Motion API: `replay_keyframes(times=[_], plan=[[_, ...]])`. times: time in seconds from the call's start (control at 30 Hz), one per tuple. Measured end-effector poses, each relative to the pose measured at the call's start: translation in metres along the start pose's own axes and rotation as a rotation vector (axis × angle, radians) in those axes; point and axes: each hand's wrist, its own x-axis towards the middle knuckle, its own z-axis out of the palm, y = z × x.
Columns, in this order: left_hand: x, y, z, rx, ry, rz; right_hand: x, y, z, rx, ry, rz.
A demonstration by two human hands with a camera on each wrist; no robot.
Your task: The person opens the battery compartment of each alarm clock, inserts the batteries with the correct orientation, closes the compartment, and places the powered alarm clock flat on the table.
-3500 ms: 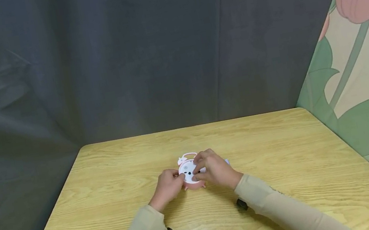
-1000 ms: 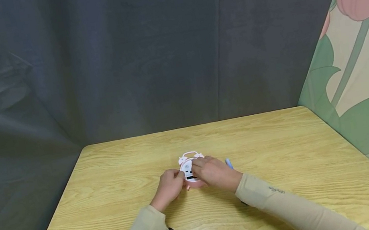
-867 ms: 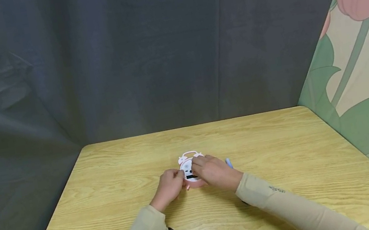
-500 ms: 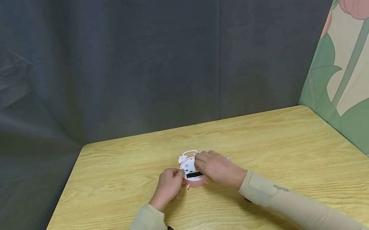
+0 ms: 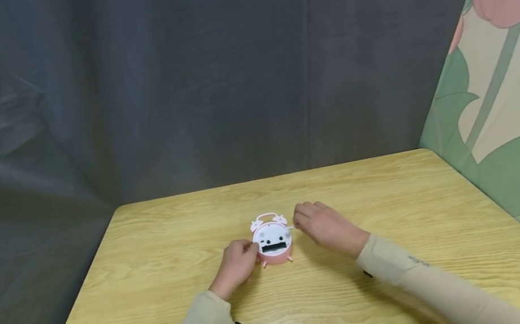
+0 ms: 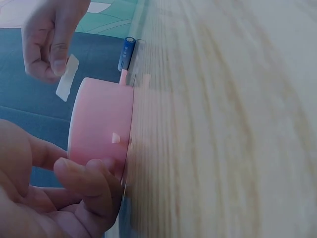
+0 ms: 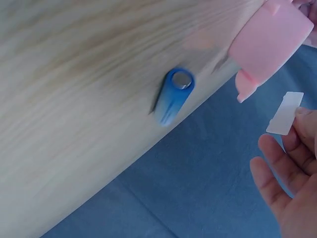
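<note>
The left hand (image 5: 235,265) grips the clock (image 5: 272,231) by its left side on the table (image 5: 123,299); slackening could let it shift. The right hand (image 5: 326,226) pinches the cover (image 7: 286,114), droppable if fumbled; brushing the battery (image 7: 172,101), rightmost, might roll it.

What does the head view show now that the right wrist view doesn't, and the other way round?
Only the head view: the round white back of the pink alarm clock, with its dark rectangular slot, and the wall panel with a pink tulip pattern.

Only the right wrist view: the blue cylindrical battery with its silvery metal end, on the light wood-grain table.

Both: the clock's pink body, the right hand holding a thin white rectangular piece, at least part of the left hand, the table, and the dark bluish cloth backdrop.
</note>
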Motion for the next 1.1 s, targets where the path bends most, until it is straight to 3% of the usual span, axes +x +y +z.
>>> replay_keyframes(times=[0.4,0.83,1.1], plan=[[0.001,-0.004,0.001,-0.021,0.012,0.02,-0.019,0.022,-0.007,-0.038,-0.006,0.025],[-0.002,-0.003,0.002,-0.042,-0.011,-0.007,-0.041,0.045,-0.002,-0.074,0.004,0.047],[-0.001,-0.002,0.002,-0.037,-0.005,-0.011,-0.051,0.06,0.001,-0.097,-0.045,0.089]])
